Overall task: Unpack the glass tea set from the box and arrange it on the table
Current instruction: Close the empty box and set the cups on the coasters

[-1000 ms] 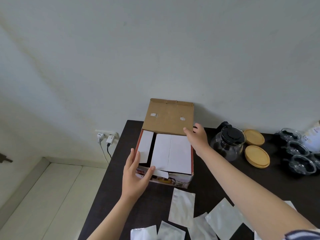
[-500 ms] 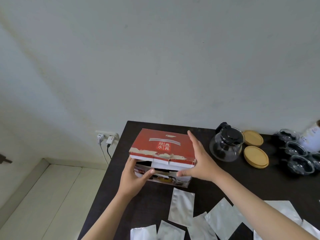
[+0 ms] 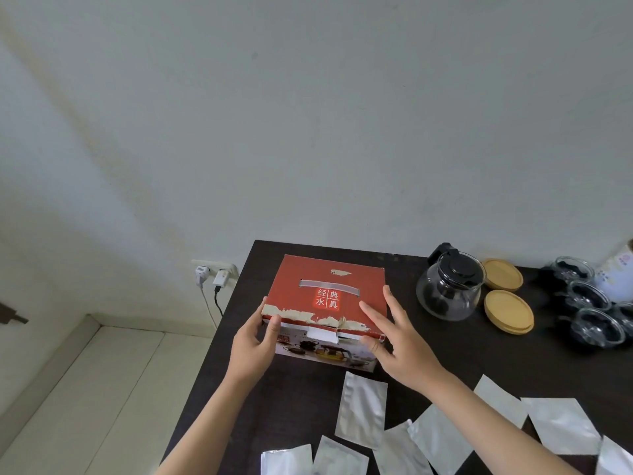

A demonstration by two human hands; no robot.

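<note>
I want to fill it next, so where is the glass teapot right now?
In the head view the glass teapot stands on the dark table near the wall, right of the red box and just left of two round wooden lids.

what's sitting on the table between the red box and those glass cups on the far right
In the head view, between the red box and the glass cups stand a glass teapot with a black lid, then two round wooden lids.

box contents: hidden, lid of box (image 3: 325, 296) down
left hand (image 3: 251, 344): fingers behind box's left side, out of sight
white container (image 3: 616, 279): cut by right edge
foil pouches (image 3: 361, 409): front ones cut by bottom edge
glass cups (image 3: 594, 325): rightmost partly cut off
lid print: small, partly torn
</note>
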